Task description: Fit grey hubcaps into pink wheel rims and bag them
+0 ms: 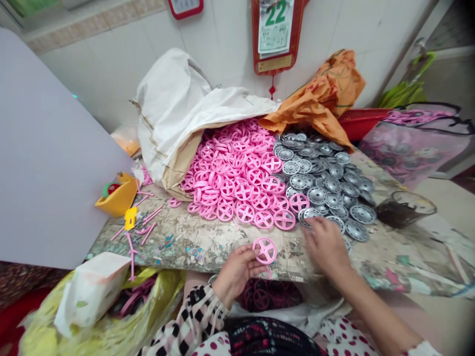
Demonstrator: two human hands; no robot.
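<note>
My left hand [241, 267] is closed on the rim of a pink spoked wheel [265, 251], pinched between thumb and fingers above the table's front edge. My right hand [327, 243] reaches to the near edge of a pile of grey hubcap-like discs [317, 195]. Its thumb and fingertips close on the edge of one grey disc [310, 214]; part of the grip is hidden behind the hand. Left of the grey discs lies a big heap of pink spoked wheels [237, 173], spilling from a white sack [170, 104].
An orange sack [319, 94] lies behind the grey discs. A dark cup [404, 210] stands at right. Pink sticks [152, 215] and a yellow container [118, 195] are at left. Below the worn table [208, 240], a yellow bag [156, 301] holds a white container [92, 291].
</note>
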